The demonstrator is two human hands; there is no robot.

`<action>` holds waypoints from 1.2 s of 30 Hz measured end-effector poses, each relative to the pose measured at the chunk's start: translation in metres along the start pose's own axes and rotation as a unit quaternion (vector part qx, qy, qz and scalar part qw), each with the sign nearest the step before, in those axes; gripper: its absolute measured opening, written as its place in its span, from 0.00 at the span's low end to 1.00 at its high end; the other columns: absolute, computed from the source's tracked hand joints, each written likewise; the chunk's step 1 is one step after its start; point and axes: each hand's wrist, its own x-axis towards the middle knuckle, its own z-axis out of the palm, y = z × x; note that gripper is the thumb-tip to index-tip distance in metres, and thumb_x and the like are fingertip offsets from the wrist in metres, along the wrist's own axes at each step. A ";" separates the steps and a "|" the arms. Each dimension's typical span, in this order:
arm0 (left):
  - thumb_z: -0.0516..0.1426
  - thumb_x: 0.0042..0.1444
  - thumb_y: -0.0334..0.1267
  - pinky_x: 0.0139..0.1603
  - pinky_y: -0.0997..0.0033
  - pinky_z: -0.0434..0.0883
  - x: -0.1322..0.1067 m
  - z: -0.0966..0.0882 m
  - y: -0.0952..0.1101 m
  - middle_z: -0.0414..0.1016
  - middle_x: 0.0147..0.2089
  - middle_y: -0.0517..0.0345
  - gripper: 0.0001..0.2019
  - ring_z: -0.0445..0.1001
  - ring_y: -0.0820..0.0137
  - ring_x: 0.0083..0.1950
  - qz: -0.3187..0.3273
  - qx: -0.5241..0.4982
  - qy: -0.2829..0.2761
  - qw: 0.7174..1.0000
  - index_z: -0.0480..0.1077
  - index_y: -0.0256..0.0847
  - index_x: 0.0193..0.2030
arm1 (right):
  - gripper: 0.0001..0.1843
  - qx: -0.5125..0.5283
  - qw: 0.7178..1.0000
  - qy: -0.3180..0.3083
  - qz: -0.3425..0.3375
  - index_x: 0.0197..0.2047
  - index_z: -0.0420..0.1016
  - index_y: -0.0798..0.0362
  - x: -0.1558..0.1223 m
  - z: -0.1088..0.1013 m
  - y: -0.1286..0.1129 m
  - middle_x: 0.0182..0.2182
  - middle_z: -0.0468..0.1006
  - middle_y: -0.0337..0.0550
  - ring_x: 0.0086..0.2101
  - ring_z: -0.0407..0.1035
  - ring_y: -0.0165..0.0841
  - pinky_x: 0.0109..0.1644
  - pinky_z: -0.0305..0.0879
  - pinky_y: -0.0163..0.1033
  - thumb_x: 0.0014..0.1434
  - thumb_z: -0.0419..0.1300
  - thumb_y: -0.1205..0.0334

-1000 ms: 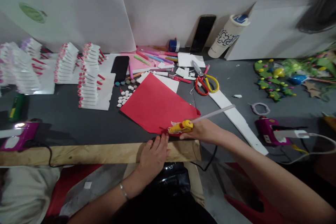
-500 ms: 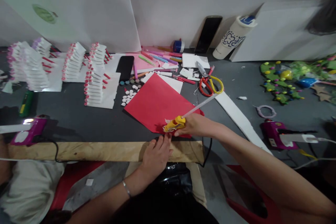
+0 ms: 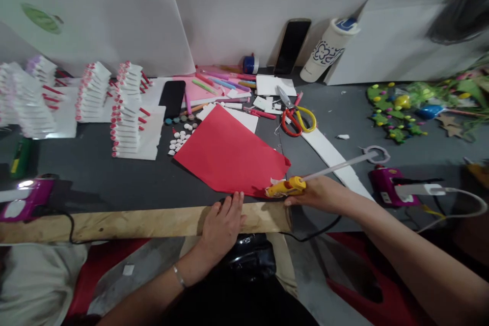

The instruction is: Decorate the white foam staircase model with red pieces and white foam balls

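Grip of right hand (image 3: 321, 194) clamped on glue gun (image 3: 284, 188), nozzle at near right corner of red paper (image 3: 229, 155); left hand (image 3: 223, 224) flat on plank (image 3: 133, 221), grip apart. Risk: hot glue drip could burn nearby fingers.

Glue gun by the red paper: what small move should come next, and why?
Probably nudge the glue gun in the right hand slightly left until its nozzle meets the near edge of the red paper. The nozzle points there, and the left hand lies flat on the wooden plank, fingertips by the paper, seemingly steadying it.
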 end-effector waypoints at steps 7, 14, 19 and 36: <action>0.46 0.70 0.39 0.51 0.64 0.66 0.001 -0.001 -0.001 0.74 0.61 0.48 0.21 0.74 0.63 0.53 0.002 -0.003 0.024 1.000 0.66 0.36 0.66 | 0.17 0.032 0.999 0.005 0.033 0.38 0.81 0.47 -0.018 -0.003 0.011 0.33 0.84 0.42 0.34 0.78 0.41 0.36 0.71 0.39 0.55 0.63 0.44; 0.46 0.70 0.39 0.54 0.63 0.67 0.001 0.002 -0.003 0.75 0.61 0.48 0.22 0.73 0.62 0.57 0.010 -0.010 0.033 0.999 0.65 0.35 0.66 | 0.29 0.348 0.920 0.097 0.154 0.31 0.78 0.54 -0.026 -0.001 0.044 0.21 0.76 0.43 0.20 0.67 0.32 0.23 0.65 0.37 0.45 0.64 0.33; 0.47 0.68 0.36 0.55 0.64 0.69 0.004 0.003 -0.009 0.76 0.58 0.46 0.21 0.73 0.62 0.58 0.027 -0.023 0.052 0.998 0.66 0.34 0.65 | 0.35 0.450 0.857 0.178 0.180 0.29 0.78 0.55 -0.011 0.003 0.062 0.22 0.75 0.42 0.21 0.66 0.30 0.23 0.66 0.35 0.41 0.64 0.27; 0.52 0.63 0.26 0.42 0.64 0.68 0.035 0.001 -0.038 0.78 0.41 0.48 0.11 0.73 0.64 0.43 0.109 -0.081 0.146 0.980 0.73 0.33 0.48 | 0.14 0.019 0.840 0.531 0.106 0.37 0.77 0.51 -0.044 0.065 0.027 0.32 0.76 0.46 0.32 0.70 0.37 0.37 0.69 0.43 0.64 0.56 0.51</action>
